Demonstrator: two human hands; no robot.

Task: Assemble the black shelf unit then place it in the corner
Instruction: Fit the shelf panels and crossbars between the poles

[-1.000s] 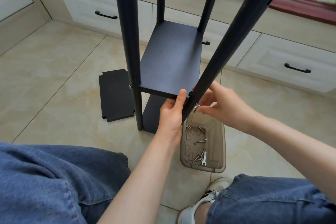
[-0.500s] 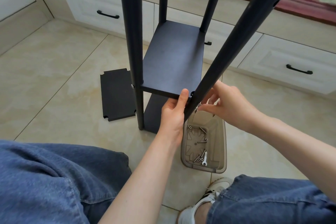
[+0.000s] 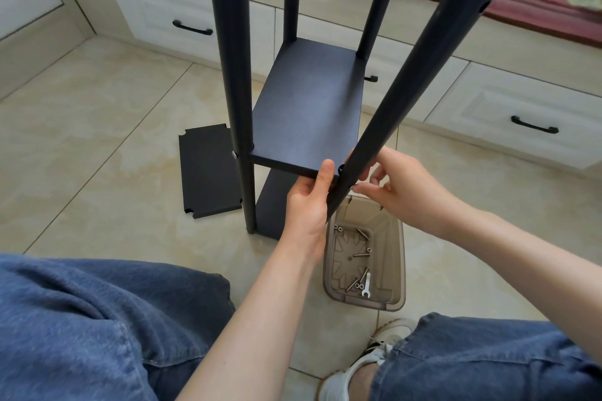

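Note:
The black shelf unit stands on the tiled floor with several upright posts and a fitted shelf board [image 3: 309, 107]. My left hand [image 3: 308, 202] grips the board's near right corner, thumb on top, beside the near right post [image 3: 407, 85]. My right hand [image 3: 404, 185] pinches a small metal fastener against that post just below the board; the fastener is mostly hidden by my fingers. A spare black board [image 3: 208, 169] with notched corners lies flat on the floor to the left.
A translucent brown tray [image 3: 395, 257] by my right foot holds several bolts, washers and a small wrench [image 3: 366, 285]. White drawers with black handles [image 3: 192, 28] line the back wall under a red cushion. My knees in blue jeans fill the bottom.
My hands have stayed at the near right joint. My right hand's fingers shifted slightly at the post. The view tilted a little.

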